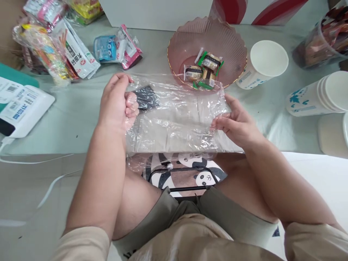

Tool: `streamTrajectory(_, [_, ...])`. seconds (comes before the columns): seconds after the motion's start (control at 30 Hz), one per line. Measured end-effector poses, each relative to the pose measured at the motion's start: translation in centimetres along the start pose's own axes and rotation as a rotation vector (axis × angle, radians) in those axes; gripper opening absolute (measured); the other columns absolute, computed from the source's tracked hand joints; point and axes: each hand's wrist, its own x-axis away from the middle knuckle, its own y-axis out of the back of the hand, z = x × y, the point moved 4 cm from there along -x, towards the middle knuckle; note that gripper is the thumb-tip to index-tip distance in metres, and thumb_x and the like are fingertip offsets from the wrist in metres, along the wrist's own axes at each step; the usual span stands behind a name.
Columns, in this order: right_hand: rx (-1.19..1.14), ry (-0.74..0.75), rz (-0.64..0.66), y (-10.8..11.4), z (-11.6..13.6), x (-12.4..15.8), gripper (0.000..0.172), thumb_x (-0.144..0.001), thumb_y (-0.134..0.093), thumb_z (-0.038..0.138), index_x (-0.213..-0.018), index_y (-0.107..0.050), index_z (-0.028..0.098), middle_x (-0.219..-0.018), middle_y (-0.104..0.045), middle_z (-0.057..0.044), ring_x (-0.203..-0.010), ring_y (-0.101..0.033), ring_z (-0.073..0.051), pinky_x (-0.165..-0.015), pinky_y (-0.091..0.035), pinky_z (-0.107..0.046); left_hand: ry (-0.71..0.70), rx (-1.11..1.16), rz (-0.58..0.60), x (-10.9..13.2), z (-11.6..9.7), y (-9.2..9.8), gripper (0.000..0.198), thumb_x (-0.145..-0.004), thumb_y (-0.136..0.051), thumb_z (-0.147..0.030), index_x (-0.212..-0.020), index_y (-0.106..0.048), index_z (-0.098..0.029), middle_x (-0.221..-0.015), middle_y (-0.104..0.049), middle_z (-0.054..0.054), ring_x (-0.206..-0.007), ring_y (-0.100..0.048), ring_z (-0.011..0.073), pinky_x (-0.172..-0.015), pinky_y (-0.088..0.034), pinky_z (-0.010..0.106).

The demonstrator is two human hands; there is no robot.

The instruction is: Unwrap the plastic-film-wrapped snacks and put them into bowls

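A clear plastic bag (179, 123) is stretched between my two hands over the front edge of the table. My left hand (116, 99) is closed on its left end, fingers curled in. Close to those fingers, a small dark packet (147, 98) shows at the bag's left side; I cannot tell whether it lies inside or under the film. At the opposite end my right hand (235, 119) pinches the film between thumb and fingers. Just behind the bag stands a pink fluted bowl (179, 43) with a gold rim. Several small wrapped snacks (203, 69) sit in it.
Snack packets (73, 50) pile up at the back left, near a blue packet (104, 49). A white device (32, 108) with a cable lies at left. Paper cups (312, 95) and a single cup (268, 59) stand right. A clear tub (326, 40) is behind them.
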Motion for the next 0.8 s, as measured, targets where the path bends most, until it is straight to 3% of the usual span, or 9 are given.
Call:
streamTrajectory(0.03, [-0.003,0.029,-0.035,0.0,0.1,0.0,0.078,-0.068,-0.093,0.036,-0.135,-0.051,0.037,-0.068,-0.068,0.010,-0.061,-0.070,-0.017,-0.063,-0.058,-0.032,0.010,0.016,-0.004,-0.1,-0.1,0.3,0.012,-0.101,-0.052,-0.032,-0.093,-0.046,-0.026,-0.039,-0.030,-0.013,-0.033,-0.014,0.0061,-0.038,-0.007,0.023])
streamTrajectory(0.1, [-0.013,0.095,-0.132,0.2,0.5,0.1,0.075,-0.072,-0.090,0.033,-0.136,-0.050,0.039,-0.067,-0.066,0.011,-0.055,-0.064,-0.015,-0.057,-0.053,-0.029,0.043,0.008,0.035,-0.2,0.1,0.7,0.020,-0.106,-0.042,-0.044,-0.110,-0.050,-0.027,-0.042,-0.047,-0.010,-0.033,-0.036,0.0076,-0.039,-0.024,0.019])
streamTrajectory(0.2, [-0.010,0.142,-0.259,0.5,1.4,0.1,0.065,-0.078,-0.085,0.033,-0.133,-0.050,0.041,-0.074,-0.068,0.009,-0.050,-0.056,-0.012,-0.052,-0.046,-0.028,0.034,-0.088,0.198,0.5,0.9,0.9,0.070,-0.093,-0.059,-0.061,-0.148,-0.035,-0.025,-0.062,-0.074,0.000,-0.056,-0.072,0.0194,-0.053,-0.051,0.026])
streamTrajectory(0.3, [-0.051,0.153,-0.305,0.8,2.1,0.2,0.056,-0.082,-0.082,0.035,-0.128,-0.050,0.041,-0.079,-0.070,0.008,-0.046,-0.047,-0.010,-0.049,-0.039,-0.028,-0.065,-0.165,0.357,1.7,1.5,0.7,0.110,-0.072,-0.084,-0.033,-0.159,-0.017,-0.026,-0.067,-0.078,-0.004,-0.058,-0.072,0.0191,-0.059,-0.056,0.029])
streamTrajectory(0.4, [-0.107,0.150,-0.246,1.0,2.4,0.4,0.053,-0.079,-0.084,0.034,-0.122,-0.054,0.039,-0.069,-0.064,0.009,-0.044,-0.038,-0.009,-0.045,-0.029,-0.027,-0.208,-0.120,0.343,2.4,1.1,0.9,0.094,-0.070,-0.081,-0.018,-0.146,-0.028,-0.030,-0.061,-0.075,-0.012,-0.050,-0.064,0.0126,-0.054,-0.051,0.023])
streamTrajectory(0.5, [-0.086,0.166,-0.233,1.2,2.4,0.6,0.048,-0.077,-0.088,0.036,-0.115,-0.059,0.036,-0.056,-0.051,0.011,-0.045,-0.035,-0.009,-0.043,-0.022,-0.026,-0.342,-0.033,0.292,2.0,0.6,1.3,0.058,-0.078,-0.082,-0.019,-0.120,-0.043,-0.029,-0.061,-0.074,-0.013,-0.041,-0.056,0.0077,-0.042,-0.038,0.019])
streamTrajectory(0.57, [-0.066,0.199,-0.265,1.6,2.4,0.6,0.042,-0.079,-0.087,0.039,-0.112,-0.061,0.035,-0.054,-0.047,0.011,-0.043,-0.034,-0.009,-0.042,-0.021,-0.025,-0.414,0.010,0.310,1.3,0.6,1.5,0.045,-0.080,-0.088,-0.026,-0.106,-0.051,-0.027,-0.064,-0.076,-0.011,-0.033,-0.048,0.0057,-0.034,-0.028,0.020])
streamTrajectory(0.67, [-0.057,0.250,-0.243,2.0,2.3,0.4,0.038,-0.084,-0.085,0.046,-0.110,-0.060,0.034,-0.055,-0.046,0.011,-0.042,-0.032,-0.008,-0.040,-0.022,-0.023,-0.492,0.097,0.354,0.0,1.1,1.8,0.045,-0.071,-0.098,-0.039,-0.087,-0.060,-0.022,-0.063,-0.077,-0.006,-0.023,-0.034,0.0034,-0.024,-0.016,0.022])
streamTrajectory(0.8, [-0.065,0.268,-0.145,1.7,2.3,0.3,0.039,-0.081,-0.088,0.051,-0.105,-0.063,0.033,-0.052,-0.037,0.012,-0.040,-0.023,-0.007,-0.037,-0.021,-0.023,-0.517,0.188,0.325,-1.1,1.4,2.3,0.036,-0.070,-0.099,-0.031,-0.084,-0.068,-0.019,-0.063,-0.077,-0.001,-0.022,-0.031,0.0037,-0.022,-0.016,0.022])
